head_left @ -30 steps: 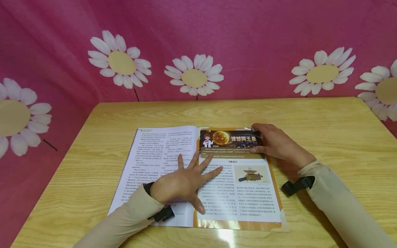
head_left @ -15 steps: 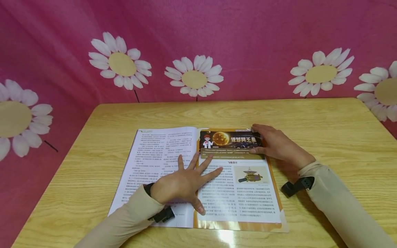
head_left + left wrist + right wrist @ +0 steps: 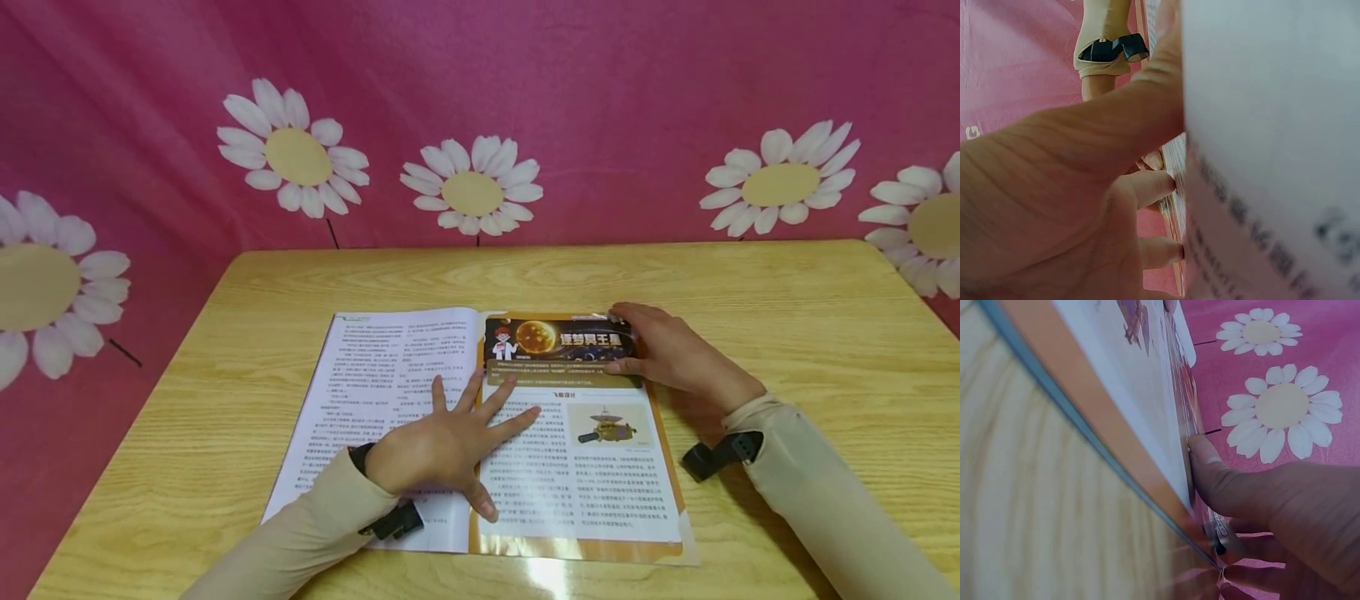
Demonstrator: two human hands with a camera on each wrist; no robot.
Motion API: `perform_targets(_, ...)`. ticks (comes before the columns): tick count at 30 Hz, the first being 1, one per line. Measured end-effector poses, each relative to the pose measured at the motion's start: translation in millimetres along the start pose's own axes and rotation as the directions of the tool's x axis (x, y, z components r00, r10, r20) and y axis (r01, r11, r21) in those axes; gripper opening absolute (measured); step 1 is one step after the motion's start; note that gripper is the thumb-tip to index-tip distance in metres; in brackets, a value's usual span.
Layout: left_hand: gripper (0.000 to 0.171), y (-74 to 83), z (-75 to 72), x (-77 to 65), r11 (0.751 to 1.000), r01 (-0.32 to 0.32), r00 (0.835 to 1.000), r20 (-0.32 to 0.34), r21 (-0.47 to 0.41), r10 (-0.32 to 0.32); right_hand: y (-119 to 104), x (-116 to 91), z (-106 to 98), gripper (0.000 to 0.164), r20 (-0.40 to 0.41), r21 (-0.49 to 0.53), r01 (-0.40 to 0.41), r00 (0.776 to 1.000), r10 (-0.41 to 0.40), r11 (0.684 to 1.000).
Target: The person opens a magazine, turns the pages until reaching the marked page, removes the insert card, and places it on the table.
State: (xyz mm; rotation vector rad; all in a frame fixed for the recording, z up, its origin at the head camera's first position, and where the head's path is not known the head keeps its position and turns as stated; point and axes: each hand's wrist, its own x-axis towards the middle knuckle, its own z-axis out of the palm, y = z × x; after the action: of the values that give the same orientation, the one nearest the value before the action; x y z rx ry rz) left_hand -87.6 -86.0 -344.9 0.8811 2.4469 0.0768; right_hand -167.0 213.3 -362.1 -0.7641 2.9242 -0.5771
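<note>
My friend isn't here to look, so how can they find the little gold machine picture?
On the wooden table lies an open magazine. Its orange-edged right-hand page has a dark banner on top; look below it, near the right edge. The gold machine picture shows a dish and is the only one amid that page's text.

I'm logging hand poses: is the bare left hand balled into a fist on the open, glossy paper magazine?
No, the left hand has its fingers spread wide over the magazine.
</note>
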Motion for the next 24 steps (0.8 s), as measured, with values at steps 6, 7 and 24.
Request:
perform_targets(6, 0.119, 2.9, -1.6, -0.4, 1.0, -0.007, 1.0, 0.0, 0.017, 0.007, 0, -4, -2, 0.077, -0.004, 0.019, -0.01, 1.0, 0.01, 1.0)
perform_targets(7, 0.118, 2.7, -1.5, -0.4, 1.0, -0.012, 1.0, 0.004, 0.014, 0.012, 0, -5, -2, 0.078, -0.002, 0.026, -0.01, 1.0, 0.01, 1.0)
perform_targets(24, 0.077, -49.8, -28.3, 1.7, 0.942, -0.181, 0.945, -0.317, -0.284, 0.086, -30, -48, 5, 0.065, 0.1, 0.242, 0.142, 0.98, -0.17, 0.96)
